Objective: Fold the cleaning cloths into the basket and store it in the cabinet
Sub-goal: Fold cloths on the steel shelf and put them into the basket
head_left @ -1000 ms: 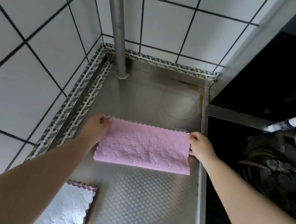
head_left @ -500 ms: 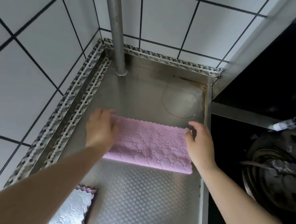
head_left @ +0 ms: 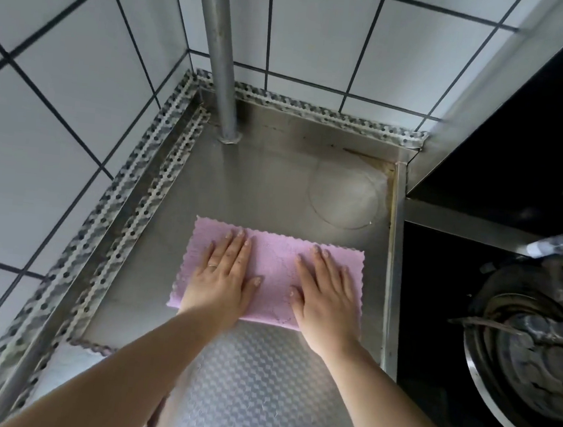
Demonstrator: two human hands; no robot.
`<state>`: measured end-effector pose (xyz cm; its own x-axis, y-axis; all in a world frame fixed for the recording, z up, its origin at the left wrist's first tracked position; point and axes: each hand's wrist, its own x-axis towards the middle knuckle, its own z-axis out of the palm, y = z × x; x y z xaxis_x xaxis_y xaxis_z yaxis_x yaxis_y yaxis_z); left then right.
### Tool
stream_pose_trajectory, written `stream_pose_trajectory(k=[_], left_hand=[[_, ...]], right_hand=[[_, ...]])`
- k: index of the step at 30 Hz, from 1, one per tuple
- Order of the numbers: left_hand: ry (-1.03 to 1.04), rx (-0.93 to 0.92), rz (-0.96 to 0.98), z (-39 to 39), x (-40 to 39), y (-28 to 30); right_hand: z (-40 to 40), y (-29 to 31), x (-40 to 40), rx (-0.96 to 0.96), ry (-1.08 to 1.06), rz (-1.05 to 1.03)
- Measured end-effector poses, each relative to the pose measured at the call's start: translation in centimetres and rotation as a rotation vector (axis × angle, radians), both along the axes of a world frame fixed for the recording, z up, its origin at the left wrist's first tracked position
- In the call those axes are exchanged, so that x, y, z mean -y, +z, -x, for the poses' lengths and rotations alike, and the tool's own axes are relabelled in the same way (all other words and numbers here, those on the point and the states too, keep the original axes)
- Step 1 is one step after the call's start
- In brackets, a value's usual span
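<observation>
A pink cleaning cloth [head_left: 273,271], folded into a wide strip with scalloped edges, lies flat on the steel counter [head_left: 269,177]. My left hand [head_left: 222,276] presses on its left half with straight fingers, palm down. My right hand [head_left: 325,293] lies flat on its right half in the same way. A white cloth with a purple edge [head_left: 69,365] shows at the lower left, mostly hidden by my left forearm. No basket or cabinet is in view.
A metal pipe [head_left: 220,52] rises from the counter's back left corner against the tiled wall [head_left: 61,89]. A textured mat [head_left: 256,393] covers the near counter. To the right sit a black stove [head_left: 518,167] and a burner [head_left: 526,367].
Both hands let go of the cloth's ends and moved inward onto its top. They now lie flat on the folded cloth. The view has shifted slightly.
</observation>
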<state>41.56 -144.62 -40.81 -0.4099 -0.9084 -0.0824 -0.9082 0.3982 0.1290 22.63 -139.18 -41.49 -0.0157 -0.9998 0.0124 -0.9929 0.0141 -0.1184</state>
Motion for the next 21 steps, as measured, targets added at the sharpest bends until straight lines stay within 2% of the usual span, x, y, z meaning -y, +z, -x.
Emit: stream_pose_trajectory(k=[3,7,10,12,13,16,18,21], left_hand=[[0.045,0.028,-0.037,-2.5,1.0,0.3],[0.066,0.005,-0.09,-2.8,1.2,1.0],[-0.194,-0.101,0.012,-1.0,-0.7,2.1],[-0.405,-0.207,0.05,0.3,-2.5,2.3],[-0.444,-0.215,0.035,0.7,-3.1,2.5],[-0.431,-0.173,0.025,1.0,-3.8,2.1],[-0.425,-0.186,0.037,0.5,-3.5,2.0],[-0.414,-0.187,0.026,-0.8,-2.9,2.3]], right_hand=[[2.1,0.0,-0.9,-0.007,-0.073,0.008],[3.1,1.3,-0.5,-0.031,-0.05,0.034],[1.4,2.5,2.2,0.03,0.113,0.061],[0.1,3.0,3.6,0.04,0.229,0.024],[-0.4,3.2,4.1,0.058,0.261,-0.032],[-0.7,3.5,4.8,0.093,0.28,-0.122],[-0.3,3.9,4.8,0.062,0.308,-0.108],[0.6,4.9,4.5,0.002,0.36,-0.206]])
